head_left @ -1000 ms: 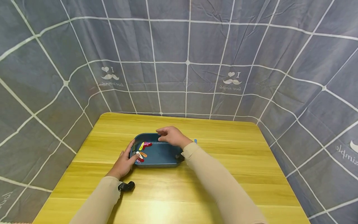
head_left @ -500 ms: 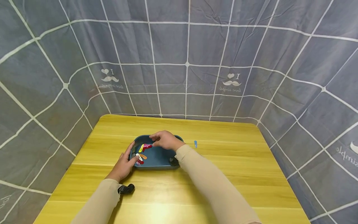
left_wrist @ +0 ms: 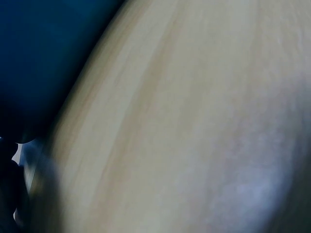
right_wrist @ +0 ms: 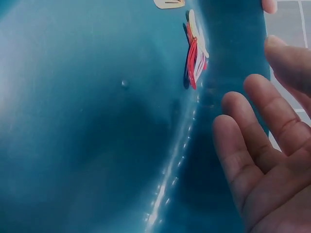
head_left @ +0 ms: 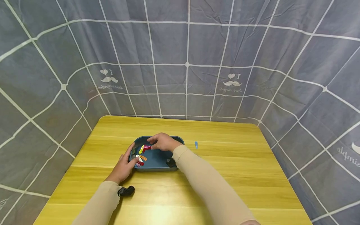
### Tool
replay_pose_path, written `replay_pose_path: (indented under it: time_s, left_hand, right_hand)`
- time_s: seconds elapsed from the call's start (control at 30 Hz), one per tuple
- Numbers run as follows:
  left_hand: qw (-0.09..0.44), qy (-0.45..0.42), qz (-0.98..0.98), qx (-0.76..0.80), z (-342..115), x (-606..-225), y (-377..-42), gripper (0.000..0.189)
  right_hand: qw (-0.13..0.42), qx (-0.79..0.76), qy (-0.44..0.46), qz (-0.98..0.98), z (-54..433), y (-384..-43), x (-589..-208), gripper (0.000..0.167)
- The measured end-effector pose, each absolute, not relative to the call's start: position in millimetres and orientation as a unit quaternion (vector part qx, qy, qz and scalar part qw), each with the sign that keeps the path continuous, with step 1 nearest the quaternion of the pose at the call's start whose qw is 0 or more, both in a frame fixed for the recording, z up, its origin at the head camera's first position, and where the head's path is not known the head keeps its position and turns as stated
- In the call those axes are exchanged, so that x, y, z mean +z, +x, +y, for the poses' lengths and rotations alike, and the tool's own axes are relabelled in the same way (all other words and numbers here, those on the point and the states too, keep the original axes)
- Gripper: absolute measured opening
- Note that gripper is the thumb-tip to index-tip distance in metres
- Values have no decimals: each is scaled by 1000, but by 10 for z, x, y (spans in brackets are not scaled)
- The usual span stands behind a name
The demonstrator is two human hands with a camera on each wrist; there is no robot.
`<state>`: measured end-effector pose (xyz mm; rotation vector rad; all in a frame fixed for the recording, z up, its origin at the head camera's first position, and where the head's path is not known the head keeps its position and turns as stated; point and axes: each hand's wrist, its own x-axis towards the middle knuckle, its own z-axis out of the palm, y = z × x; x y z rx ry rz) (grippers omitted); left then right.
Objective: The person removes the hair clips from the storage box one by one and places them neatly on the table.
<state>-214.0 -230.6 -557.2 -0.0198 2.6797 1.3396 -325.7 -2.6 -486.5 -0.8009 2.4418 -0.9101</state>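
Note:
A dark blue plastic tub [head_left: 160, 160] sits on the table with several colourful snap hair clips inside. My left hand [head_left: 123, 166] grips its left rim, thumb over the edge by the white clip [head_left: 139, 158] and the orange clip [head_left: 143, 157]. Over the tub's far side reaches my right hand [head_left: 163, 142], its fingers spread and relaxed with nothing between them. Close to those fingertips lie a red clip [head_left: 147, 148] and a yellow clip [head_left: 141, 149]. In the right wrist view, the red clips [right_wrist: 192, 63] rest against the tub's wall, apart from my fingers [right_wrist: 235, 145].
A single blue hair clip [head_left: 196, 144] lies on the wooden table [head_left: 225, 162] right of the tub. A black wrist camera [head_left: 126, 191] sticks out from my left sleeve. Grey checked curtain [head_left: 174, 78] encloses the table's back and sides.
My right hand has moved left and down over the tub, closer to the red and yellow clips. The blue clip on the table has come into full view. My left hand stays at the rim.

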Motion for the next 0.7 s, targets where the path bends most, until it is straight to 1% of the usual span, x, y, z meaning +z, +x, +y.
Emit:
replay_pose_path:
  time_s: [0.3, 0.47, 0.7]
  left_hand:
    - [65, -3, 895, 440, -2289, -5547, -2121, 73]
    - [59, -6, 900, 433, -2297, -5550, -2115, 71]
    - [47, -4, 902, 430, -2302, -5585, -2128, 70]
  right_hand:
    - [215, -252, -315, 890, -121, -3281, -4912, 46]
    - [225, -232, -330, 887, -190, -3272, -4999, 47]
    - [221, -206, -337, 891, -289, -3268, -5131, 49]
